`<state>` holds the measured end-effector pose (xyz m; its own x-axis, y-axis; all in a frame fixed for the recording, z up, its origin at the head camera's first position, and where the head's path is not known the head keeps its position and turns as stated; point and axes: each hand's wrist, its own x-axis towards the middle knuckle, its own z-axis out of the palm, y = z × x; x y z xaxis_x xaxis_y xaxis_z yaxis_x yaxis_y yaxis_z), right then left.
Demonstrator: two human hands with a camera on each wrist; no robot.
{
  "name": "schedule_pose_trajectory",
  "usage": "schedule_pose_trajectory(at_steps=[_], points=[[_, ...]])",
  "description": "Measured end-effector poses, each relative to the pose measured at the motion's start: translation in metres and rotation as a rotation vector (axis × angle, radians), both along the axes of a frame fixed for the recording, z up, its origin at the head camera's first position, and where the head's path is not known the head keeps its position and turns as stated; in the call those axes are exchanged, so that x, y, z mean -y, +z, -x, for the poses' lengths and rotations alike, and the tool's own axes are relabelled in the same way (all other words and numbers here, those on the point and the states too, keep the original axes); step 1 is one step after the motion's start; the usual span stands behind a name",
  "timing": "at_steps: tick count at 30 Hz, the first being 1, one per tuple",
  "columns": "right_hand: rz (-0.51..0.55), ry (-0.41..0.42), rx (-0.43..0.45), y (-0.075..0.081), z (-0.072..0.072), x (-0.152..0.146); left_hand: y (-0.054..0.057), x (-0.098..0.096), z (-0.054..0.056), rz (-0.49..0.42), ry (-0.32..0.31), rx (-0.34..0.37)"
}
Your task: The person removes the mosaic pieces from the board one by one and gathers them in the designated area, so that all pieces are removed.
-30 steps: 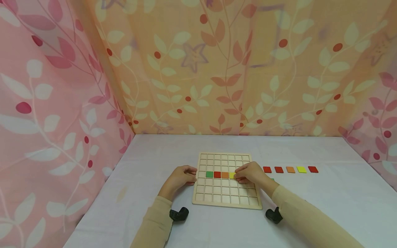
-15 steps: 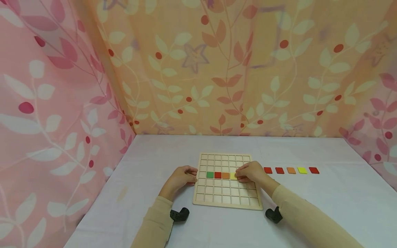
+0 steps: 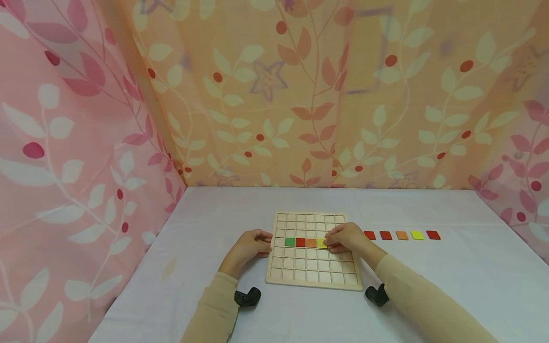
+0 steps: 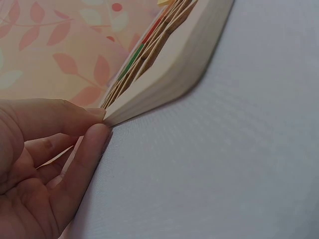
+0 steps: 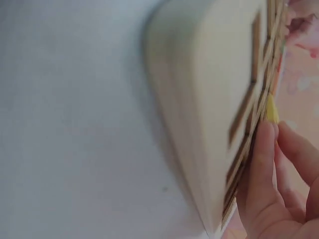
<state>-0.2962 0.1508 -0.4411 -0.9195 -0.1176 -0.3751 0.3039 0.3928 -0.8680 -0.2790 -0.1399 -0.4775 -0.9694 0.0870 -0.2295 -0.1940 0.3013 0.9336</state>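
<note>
A square wooden board [image 3: 315, 283] with a grid of cells lies on the white table. In one row sit a green tile [image 3: 289, 242], a red tile [image 3: 300, 242] and an orange tile [image 3: 311, 243]. At the right end of this row, my right hand [image 3: 345, 237] pinches a yellow tile [image 3: 321, 243] between thumb and fingertip. The right wrist view shows the yellow tile [image 5: 271, 109] tilted up from the grid. My left hand [image 3: 249, 247] holds the board's left edge, thumb and forefinger meeting at the rim in the left wrist view.
Right of the board lies a line of loose tiles: red ones [image 3: 385, 235], an orange tile [image 3: 401, 235] and a yellow tile [image 3: 417, 235]. Black devices [image 3: 248, 297] sit at both wrists. Patterned curtains [image 3: 257, 119] enclose the table's back and sides.
Both hands stay nearly still, the right one keeping its pinch on the yellow tile. A bit of green beside the right wrist, seen one second ago, is now hidden.
</note>
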Motion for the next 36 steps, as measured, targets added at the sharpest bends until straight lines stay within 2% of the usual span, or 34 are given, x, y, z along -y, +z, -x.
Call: schedule_pose_trajectory(at_steps=[5, 11, 16, 22, 30, 36], points=[[0.055, 0.032, -0.002, 0.002, -0.003, -0.003, 0.002, 0.0, -0.002, 0.001, -0.005, -0.007], [0.134, 0.003, -0.036, 0.006, -0.013, -0.022, 0.002, -0.003, -0.006, 0.0, -0.009, -0.017], [0.142, 0.006, -0.075, 0.01, -0.022, -0.041, 0.0, -0.003, -0.007, 0.005, -0.014, -0.012], [0.151, 0.023, -0.114, 0.01, -0.024, -0.059, -0.001, -0.001, -0.004, 0.006, -0.003, -0.023], [0.187, 0.024, -0.079, 0.01, -0.029, -0.079, -0.001, -0.001, -0.002, 0.002, -0.014, -0.03], [0.14, -0.021, -0.068, 0.009, -0.031, -0.096, 0.002, -0.001, -0.003, 0.01, -0.002, -0.026]])
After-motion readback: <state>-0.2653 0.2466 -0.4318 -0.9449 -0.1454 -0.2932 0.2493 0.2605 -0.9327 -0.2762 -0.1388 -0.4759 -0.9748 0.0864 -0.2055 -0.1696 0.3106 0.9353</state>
